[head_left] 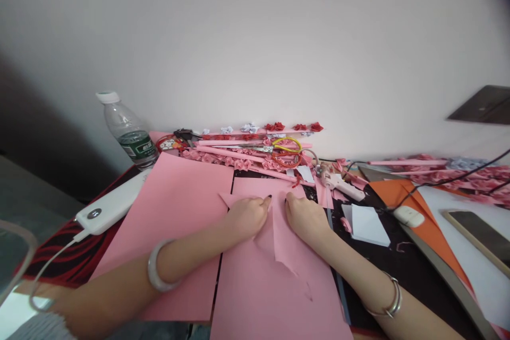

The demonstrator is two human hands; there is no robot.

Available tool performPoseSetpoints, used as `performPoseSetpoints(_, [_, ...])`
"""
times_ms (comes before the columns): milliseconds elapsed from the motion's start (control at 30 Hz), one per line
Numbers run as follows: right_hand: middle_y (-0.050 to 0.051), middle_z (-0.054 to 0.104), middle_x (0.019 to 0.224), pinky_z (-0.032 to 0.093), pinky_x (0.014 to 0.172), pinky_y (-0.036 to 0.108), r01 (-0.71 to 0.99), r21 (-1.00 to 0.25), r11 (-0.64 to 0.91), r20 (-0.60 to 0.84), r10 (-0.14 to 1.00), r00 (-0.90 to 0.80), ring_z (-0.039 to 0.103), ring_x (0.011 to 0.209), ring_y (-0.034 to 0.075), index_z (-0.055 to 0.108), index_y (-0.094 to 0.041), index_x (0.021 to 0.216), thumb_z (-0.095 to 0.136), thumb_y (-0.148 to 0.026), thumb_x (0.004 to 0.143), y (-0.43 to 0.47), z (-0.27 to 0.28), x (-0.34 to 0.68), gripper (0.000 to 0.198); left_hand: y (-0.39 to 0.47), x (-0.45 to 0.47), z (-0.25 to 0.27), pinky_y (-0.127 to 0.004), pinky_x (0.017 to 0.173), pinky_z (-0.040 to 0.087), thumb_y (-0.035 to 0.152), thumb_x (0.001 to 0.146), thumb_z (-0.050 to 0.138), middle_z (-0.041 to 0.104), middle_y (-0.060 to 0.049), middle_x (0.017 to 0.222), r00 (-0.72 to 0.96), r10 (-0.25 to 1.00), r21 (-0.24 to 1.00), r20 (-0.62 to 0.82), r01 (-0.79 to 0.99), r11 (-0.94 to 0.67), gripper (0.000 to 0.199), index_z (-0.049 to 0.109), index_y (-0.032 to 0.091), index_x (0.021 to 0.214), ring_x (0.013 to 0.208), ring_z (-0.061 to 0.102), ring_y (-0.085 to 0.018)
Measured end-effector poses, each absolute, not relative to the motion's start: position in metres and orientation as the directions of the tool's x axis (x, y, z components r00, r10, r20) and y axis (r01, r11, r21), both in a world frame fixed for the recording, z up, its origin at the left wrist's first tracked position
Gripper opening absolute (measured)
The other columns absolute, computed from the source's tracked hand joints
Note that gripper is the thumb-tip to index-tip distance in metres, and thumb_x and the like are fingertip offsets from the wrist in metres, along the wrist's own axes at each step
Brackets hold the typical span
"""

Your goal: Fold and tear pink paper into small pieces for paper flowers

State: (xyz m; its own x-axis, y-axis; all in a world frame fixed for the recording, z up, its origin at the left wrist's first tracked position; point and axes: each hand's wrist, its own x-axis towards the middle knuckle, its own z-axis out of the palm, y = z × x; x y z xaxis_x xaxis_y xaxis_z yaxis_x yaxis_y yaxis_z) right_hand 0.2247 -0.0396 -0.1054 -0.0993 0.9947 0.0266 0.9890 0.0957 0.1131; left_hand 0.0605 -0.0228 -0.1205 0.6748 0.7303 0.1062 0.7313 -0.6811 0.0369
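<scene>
Fingers (258, 214) curling tight, your left hand (245, 219) and right hand (306, 217) are pinching creased pink paper (279, 239) between them, forearms (199, 248) angling inward; thin, uneven-edged piece is resting over smooth, larger pink sheet (279, 311).

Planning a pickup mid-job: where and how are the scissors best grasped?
Probably by the handle loops of the scissors, the right hand coming from the near right: the loops point right, blades left, among pink paper sticks.
</scene>
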Motion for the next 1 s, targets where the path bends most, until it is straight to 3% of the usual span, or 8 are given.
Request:
performPoseSetpoints(133, [0.009, 0.064, 0.07, 0.037, 0.052, 0.025, 0.995, 0.069, 0.07, 0.035, 0.997, -0.073, 0.063, 0.064, 0.022, 0.053, -0.016, 0.087, 0.033, -0.024, 0.088, -0.042, -0.105, 0.231, 0.021, -0.024, 0.06, -0.119, -0.029, 0.064, 0.046, 0.015, 0.085, 0.035, 0.063, -0.008, 0.08, 0.673, 0.732, 0.03, 0.104, 0.734, -0.679, 0.038, 0.044, 0.01, 0.122, 0.074, 0.059, -0.019])
performPoseSetpoints(267, [0.005, 0.061, 0.063, 0.029, 0.049, 0.022, 0.978, -0.187, 0.089, 0.03, 0.996, -0.085, 0.058, 0.058, 0.016, 0.052, -0.017, 0.07, 0.035, -0.03, 0.087, -0.042, -0.104, 0.244, 0.027, -0.027, 0.059, -0.117, -0.029, 0.063, 0.046, 0.017, 0.086, 0.035, 0.063, -0.007, 0.08, 0.653, 0.746, 0.046, 0.13, 0.748, -0.662, 0.036, 0.045, 0.013, 0.121, 0.073, 0.06, -0.019])
performPoseSetpoints(367, [0.002, 0.057, 0.057, 0.026, 0.049, 0.021, 0.951, -0.279, 0.131, 0.038, 0.991, -0.125, 0.053, 0.054, 0.012, 0.049, -0.017, 0.062, 0.039, -0.025, 0.085, -0.04, -0.105, 0.25, 0.026, -0.028, 0.058, -0.117, -0.03, 0.063, 0.046, 0.021, 0.088, 0.035, 0.063, -0.007, 0.079, 0.626, 0.76, 0.073, 0.174, 0.761, -0.644, 0.033, 0.048, 0.014, 0.118, 0.072, 0.06, -0.019])
performPoseSetpoints(500, [0.003, 0.059, 0.062, 0.026, 0.052, 0.021, 0.958, -0.268, 0.105, 0.084, 0.993, -0.085, 0.052, 0.058, 0.013, 0.05, -0.017, 0.067, 0.037, -0.024, 0.085, -0.036, -0.106, 0.247, 0.024, -0.027, 0.057, -0.116, -0.031, 0.065, 0.047, 0.024, 0.09, 0.031, 0.063, -0.007, 0.08, 0.598, 0.771, 0.082, 0.22, 0.776, -0.626, 0.034, 0.047, 0.013, 0.118, 0.072, 0.06, -0.019])
performPoseSetpoints(667, [0.006, 0.063, 0.069, 0.028, 0.056, 0.023, 0.971, -0.231, 0.062, 0.118, 0.992, -0.035, 0.056, 0.066, 0.016, 0.052, -0.016, 0.074, 0.034, -0.025, 0.088, -0.027, -0.11, 0.24, 0.024, -0.025, 0.058, -0.113, -0.028, 0.062, 0.046, 0.023, 0.089, 0.033, 0.063, -0.007, 0.08, 0.572, 0.801, 0.054, 0.175, 0.807, -0.588, 0.034, 0.045, 0.015, 0.12, 0.072, 0.061, -0.018])
performPoseSetpoints(1000, [0.009, 0.067, 0.076, 0.032, 0.055, 0.026, 0.993, -0.097, 0.061, 0.033, 0.998, -0.058, 0.062, 0.071, 0.021, 0.06, -0.017, 0.08, 0.034, -0.028, 0.087, -0.032, -0.105, 0.237, 0.029, -0.027, 0.063, -0.112, -0.03, 0.059, 0.046, 0.021, 0.088, 0.035, 0.064, -0.009, 0.078, 0.559, 0.827, 0.002, 0.063, 0.828, -0.56, 0.039, 0.039, 0.014, 0.126, 0.069, 0.062, -0.021])
